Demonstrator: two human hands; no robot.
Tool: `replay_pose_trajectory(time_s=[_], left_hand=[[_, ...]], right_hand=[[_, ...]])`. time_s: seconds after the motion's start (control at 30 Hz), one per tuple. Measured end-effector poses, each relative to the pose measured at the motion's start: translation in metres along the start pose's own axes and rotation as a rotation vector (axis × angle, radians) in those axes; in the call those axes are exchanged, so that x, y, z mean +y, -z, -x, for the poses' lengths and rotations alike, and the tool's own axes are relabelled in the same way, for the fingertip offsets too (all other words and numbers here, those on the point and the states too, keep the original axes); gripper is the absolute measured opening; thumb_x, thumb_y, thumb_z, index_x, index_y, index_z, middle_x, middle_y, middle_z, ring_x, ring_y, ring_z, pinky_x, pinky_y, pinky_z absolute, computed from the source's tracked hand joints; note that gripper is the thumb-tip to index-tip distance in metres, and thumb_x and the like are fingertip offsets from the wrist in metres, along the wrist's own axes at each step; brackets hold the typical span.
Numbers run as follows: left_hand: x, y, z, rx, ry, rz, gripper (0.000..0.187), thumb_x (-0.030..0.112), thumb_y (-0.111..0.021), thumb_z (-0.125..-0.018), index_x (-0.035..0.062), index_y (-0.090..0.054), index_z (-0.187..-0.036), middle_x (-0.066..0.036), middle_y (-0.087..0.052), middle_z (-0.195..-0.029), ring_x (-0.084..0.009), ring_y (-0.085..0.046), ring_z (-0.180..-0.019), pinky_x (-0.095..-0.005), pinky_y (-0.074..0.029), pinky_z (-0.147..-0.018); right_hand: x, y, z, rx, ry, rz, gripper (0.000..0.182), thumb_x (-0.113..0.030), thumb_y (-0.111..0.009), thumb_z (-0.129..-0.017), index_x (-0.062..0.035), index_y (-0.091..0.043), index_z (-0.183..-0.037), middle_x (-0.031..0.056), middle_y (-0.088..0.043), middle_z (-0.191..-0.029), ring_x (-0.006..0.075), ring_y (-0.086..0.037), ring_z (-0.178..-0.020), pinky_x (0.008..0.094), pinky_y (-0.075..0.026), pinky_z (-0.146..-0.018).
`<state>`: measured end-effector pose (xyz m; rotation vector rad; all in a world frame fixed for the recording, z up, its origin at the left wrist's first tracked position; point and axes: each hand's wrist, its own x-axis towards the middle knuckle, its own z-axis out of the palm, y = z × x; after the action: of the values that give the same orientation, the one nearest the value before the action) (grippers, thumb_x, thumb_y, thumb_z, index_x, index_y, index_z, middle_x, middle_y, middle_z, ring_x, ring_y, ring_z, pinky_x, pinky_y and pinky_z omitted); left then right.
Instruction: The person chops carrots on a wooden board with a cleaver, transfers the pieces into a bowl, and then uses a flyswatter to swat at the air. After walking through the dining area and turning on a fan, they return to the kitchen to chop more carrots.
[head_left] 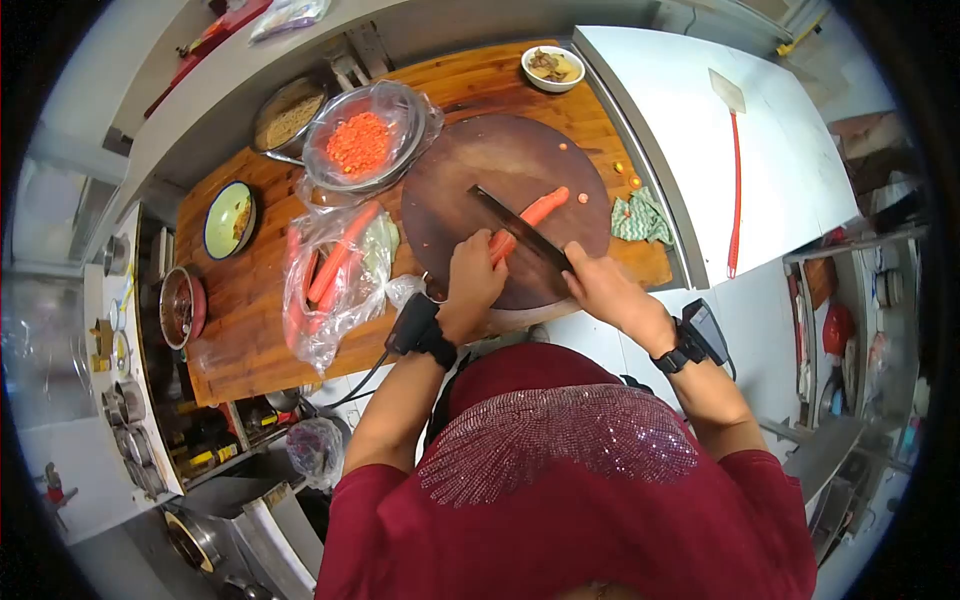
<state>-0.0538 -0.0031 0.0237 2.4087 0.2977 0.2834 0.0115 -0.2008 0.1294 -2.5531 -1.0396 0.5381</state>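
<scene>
On the round dark cutting board [465,160] lies a peeled carrot [545,205], slanting from lower left to upper right. My left hand [474,275] grips its near end, fingers closed around it. In my right hand [607,287] is the handle of a kitchen knife [515,225], whose dark blade crosses over the carrot's middle. Whether the edge has entered the carrot cannot be made out. Small carrot pieces [583,198] lie on the board's right side. Left of the board, a clear plastic bag [318,335] holds several whole carrots [345,255].
Diced carrot [360,145] fills a plastic-lined bowl [413,130] behind the bag. A pot [283,120], a green-rimmed bowl [212,225], a red bowl [196,305] and a white bowl [545,85] surround the board. Right are a green-white cloth [640,217] and a long red-handled swatter [736,190].
</scene>
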Motion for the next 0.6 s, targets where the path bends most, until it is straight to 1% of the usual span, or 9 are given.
replay_pose_trajectory(time_s=[0.03,0.07,0.1,0.2,0.23,0.3,0.43,0.5,0.6], left_hand=[[0.000,0.003,0.003,-0.019,-0.008,0.003,0.046,0.022,-0.068,-0.070,-0.0022,-0.049,-0.105,-0.021,-0.052,-0.096,-0.0386,-0.050,-0.091,-0.0449,-0.042,-0.078],[-0.001,0.005,0.007,0.030,-0.107,-0.087,0.043,0.020,-0.066,-0.073,-0.0021,-0.049,-0.106,-0.021,-0.052,-0.097,-0.0383,-0.050,-0.091,-0.0446,-0.042,-0.078],[-0.001,0.005,0.010,0.086,-0.207,-0.177,0.041,0.019,-0.064,-0.075,-0.0020,-0.048,-0.107,-0.021,-0.051,-0.098,-0.0380,-0.050,-0.090,-0.0442,-0.042,-0.078],[0.001,0.005,0.012,-0.001,-0.146,-0.268,0.041,0.017,-0.061,-0.078,-0.0020,-0.046,-0.111,-0.021,-0.050,-0.098,-0.0372,-0.049,-0.089,-0.0435,-0.042,-0.077],[0.000,0.004,0.012,-0.009,-0.155,-0.268,0.041,0.017,-0.061,-0.078,-0.0020,-0.046,-0.111,-0.021,-0.050,-0.098,-0.0372,-0.049,-0.089,-0.0435,-0.042,-0.077],[-0.002,0.004,0.011,0.041,-0.210,-0.349,0.041,0.021,-0.060,-0.078,-0.0005,-0.045,-0.109,-0.016,-0.050,-0.093,-0.0320,-0.050,-0.086,-0.0402,-0.043,-0.074],[-0.002,0.004,0.011,0.024,-0.215,-0.354,0.041,0.021,-0.060,-0.078,-0.0006,-0.045,-0.109,-0.016,-0.050,-0.094,-0.0321,-0.050,-0.087,-0.0400,-0.043,-0.074],[-0.002,0.006,0.010,-0.012,-0.219,-0.279,0.042,0.018,-0.061,-0.079,-0.0019,-0.045,-0.112,-0.020,-0.050,-0.098,-0.0369,-0.049,-0.086,-0.0429,-0.043,-0.076],[0.001,0.009,0.010,-0.026,-0.203,-0.284,0.042,0.018,-0.061,-0.079,-0.0019,-0.044,-0.112,-0.020,-0.050,-0.097,-0.0367,-0.050,-0.086,-0.0431,-0.043,-0.075]], right_hand=[[0.003,-0.005,0.001,0.050,0.042,-0.022,0.020,-0.014,-0.051,-0.085,-0.0038,-0.037,-0.094,0.0250,-0.057,-0.067,0.0444,-0.056,-0.067,0.0530,-0.044,-0.059],[0.005,-0.009,0.004,0.097,0.084,-0.045,0.021,-0.014,-0.052,-0.084,-0.0042,-0.037,-0.095,0.0248,-0.056,-0.064,0.0445,-0.056,-0.064,0.0531,-0.043,-0.057],[0.005,-0.009,0.005,0.098,0.070,-0.052,0.021,-0.014,-0.052,-0.084,-0.0042,-0.037,-0.095,0.0248,-0.056,-0.064,0.0445,-0.056,-0.064,0.0531,-0.043,-0.057],[0.003,-0.008,0.004,0.078,0.056,-0.056,0.022,-0.015,-0.052,-0.085,-0.0039,-0.037,-0.097,0.0250,-0.056,-0.064,0.0446,-0.056,-0.065,0.0533,-0.043,-0.058],[0.003,-0.010,0.004,0.070,0.048,-0.079,0.022,-0.015,-0.052,-0.085,-0.0037,-0.038,-0.098,0.0253,-0.056,-0.065,0.0446,-0.056,-0.065,0.0533,-0.043,-0.058],[0.003,-0.011,0.004,0.064,0.039,-0.103,0.023,-0.015,-0.052,-0.085,-0.0034,-0.038,-0.099,0.0255,-0.057,-0.066,0.0446,-0.056,-0.066,0.0533,-0.043,-0.058],[0.000,-0.003,0.004,0.021,0.021,-0.100,0.023,-0.014,-0.052,-0.084,-0.0031,-0.039,-0.099,0.0259,-0.057,-0.067,0.0448,-0.056,-0.066,0.0529,-0.044,-0.059],[0.000,0.001,0.003,0.013,0.028,-0.089,0.023,-0.014,-0.052,-0.084,-0.0030,-0.039,-0.099,0.0258,-0.057,-0.067,0.0447,-0.056,-0.066,0.0525,-0.044,-0.059],[0.002,0.006,0.002,-0.020,0.029,-0.078,0.022,-0.014,-0.052,-0.084,-0.0028,-0.039,-0.099,0.0254,-0.057,-0.068,0.0445,-0.056,-0.067,0.0516,-0.044,-0.059]])
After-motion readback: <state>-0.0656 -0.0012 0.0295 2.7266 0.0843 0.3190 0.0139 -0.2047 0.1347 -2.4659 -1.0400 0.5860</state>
